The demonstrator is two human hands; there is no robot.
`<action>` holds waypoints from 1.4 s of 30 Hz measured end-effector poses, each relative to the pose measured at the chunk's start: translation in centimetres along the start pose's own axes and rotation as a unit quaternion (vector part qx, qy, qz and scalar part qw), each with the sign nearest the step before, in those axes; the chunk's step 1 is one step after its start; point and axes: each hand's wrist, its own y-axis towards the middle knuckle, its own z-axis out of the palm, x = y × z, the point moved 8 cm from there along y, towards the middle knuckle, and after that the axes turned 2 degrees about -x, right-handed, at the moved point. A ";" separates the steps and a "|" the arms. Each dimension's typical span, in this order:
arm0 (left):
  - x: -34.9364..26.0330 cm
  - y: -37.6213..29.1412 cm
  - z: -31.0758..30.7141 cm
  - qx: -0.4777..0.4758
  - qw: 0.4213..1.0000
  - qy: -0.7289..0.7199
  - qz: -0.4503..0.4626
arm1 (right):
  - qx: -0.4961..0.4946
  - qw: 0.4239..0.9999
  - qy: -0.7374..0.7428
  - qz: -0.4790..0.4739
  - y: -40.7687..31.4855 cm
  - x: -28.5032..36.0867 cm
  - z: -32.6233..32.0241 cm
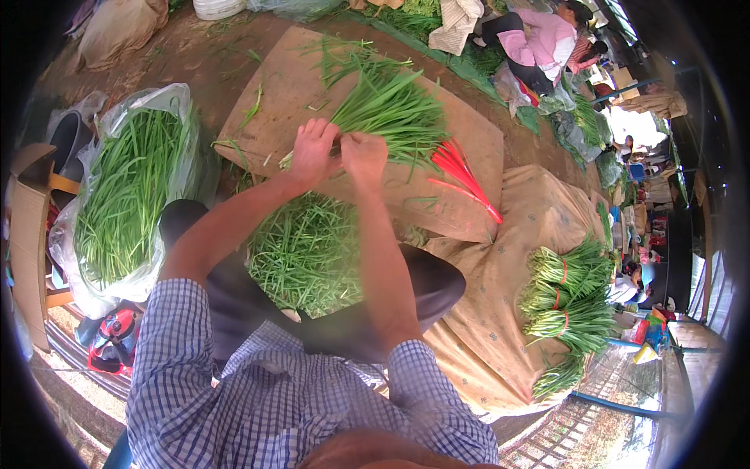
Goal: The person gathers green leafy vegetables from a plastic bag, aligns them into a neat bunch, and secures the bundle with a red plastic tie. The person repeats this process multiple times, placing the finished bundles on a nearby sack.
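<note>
A spread heap of long green leafy stalks, perhaps garlic chives (pixel 387 105), lies on a brown board (pixel 469 135) in front of me. At the heap's near left edge my left hand (pixel 316 152) and my right hand (pixel 363 153) meet, fingers bent inward close together. Whatever lies between the fingertips is too hidden to make out. Pale stalk ends show just left of my left hand. A bundle of red plastic ties (pixel 463 176) rests on the board's right part, its bound end towards the near right corner.
Loose green leaves (pixel 304 252) fill the space between my legs. A clear plastic bag of green leaves (pixel 129 187) stands left, beside a cardboard box (pixel 29 246). Bundles with red ties (pixel 565 322) lie on a tan cloth (pixel 486 316) at right. A person in pink (pixel 542 44) sits at upper right.
</note>
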 end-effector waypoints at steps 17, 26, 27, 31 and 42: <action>2.6 -1.3 -2.0 -0.045 0.981 -0.154 -0.108 | -0.015 0.998 0.053 0.008 -0.3 -1.4 2.0; 6.0 -3.0 -0.9 -0.070 0.965 -0.122 -0.224 | -0.037 0.996 -0.057 -0.054 -1.7 1.6 3.4; 6.4 -3.1 -0.8 -0.067 0.958 -0.149 -0.236 | -0.027 0.997 -0.069 0.016 -1.9 0.5 3.6; 6.8 -2.4 -0.7 -0.035 0.945 -0.216 -0.243 | -0.051 0.994 0.001 0.099 -2.4 -1.8 3.6; 7.9 -0.8 1.2 0.084 0.908 -0.324 -0.252 | -0.096 0.994 0.036 -0.036 -4.0 -1.5 1.8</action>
